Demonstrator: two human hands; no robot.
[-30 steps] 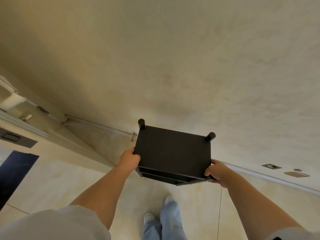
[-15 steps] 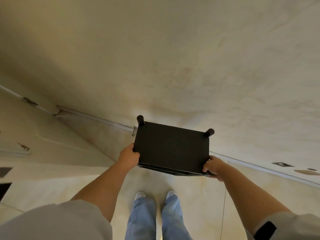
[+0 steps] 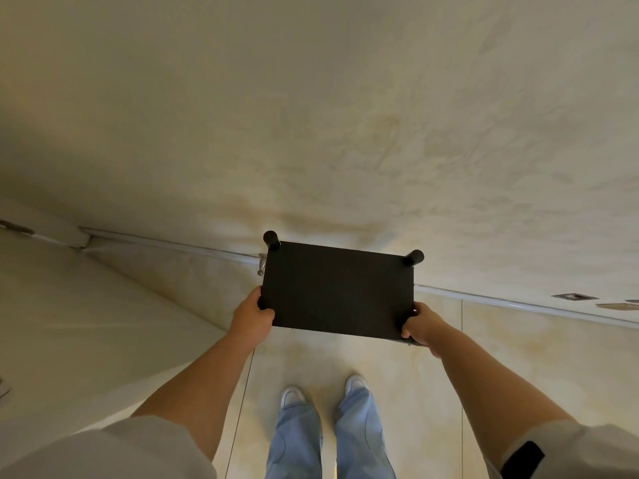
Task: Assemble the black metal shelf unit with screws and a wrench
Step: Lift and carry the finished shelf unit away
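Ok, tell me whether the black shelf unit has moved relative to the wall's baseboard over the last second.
Yes. The black shelf unit, gripped by the left hand and right hand, now reaches farther across the baseboard toward the wall, its top facing the camera more squarely.

Short white sleeves (image 3: pixel 114 451) on both upper arms, forearms bare. Black patch (image 3: pixel 527 456) on right sleeve edge, marking unreadable. Light blue loose trousers (image 3: pixel 297 440), hems over white shoes (image 3: pixel 292 395). Left hand (image 3: pixel 250 314) and right hand (image 3: pixel 420 324) bare, no gloves.
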